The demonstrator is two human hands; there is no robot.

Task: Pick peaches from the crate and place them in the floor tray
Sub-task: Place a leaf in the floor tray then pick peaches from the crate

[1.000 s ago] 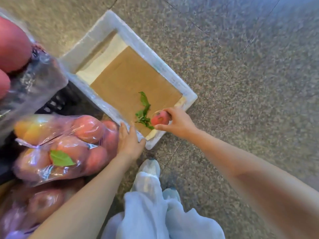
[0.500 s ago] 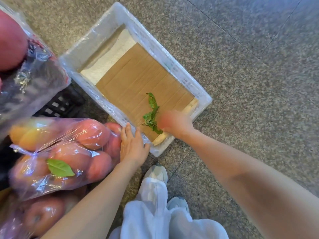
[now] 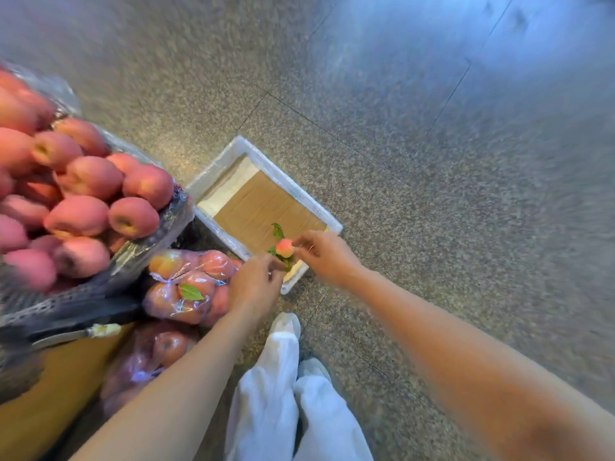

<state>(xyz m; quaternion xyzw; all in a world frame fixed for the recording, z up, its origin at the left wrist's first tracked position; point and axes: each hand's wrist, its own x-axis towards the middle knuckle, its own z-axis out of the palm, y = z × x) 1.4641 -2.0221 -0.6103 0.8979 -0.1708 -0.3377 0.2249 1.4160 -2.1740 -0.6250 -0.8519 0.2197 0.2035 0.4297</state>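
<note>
Since the earlier frame the left hand [image 3: 256, 284] has left the tray rim and closed in on the peach [image 3: 284, 247], which the right hand [image 3: 324, 252] pinches at its fingertips above the near corner of the white floor tray [image 3: 242, 143]. Blur hides whether the left hand's fingers grip the green leaves [image 3: 278, 231] around the fruit. Bagged peaches [image 3: 189, 284] lie just beside the left hand, and the heaped crate [image 3: 50, 304] stands beyond them.

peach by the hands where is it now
Head view, centre: the peach is over the white tray's near corner, pinched by the right hand, against a leafy twig, with the left hand just beside it.
</note>
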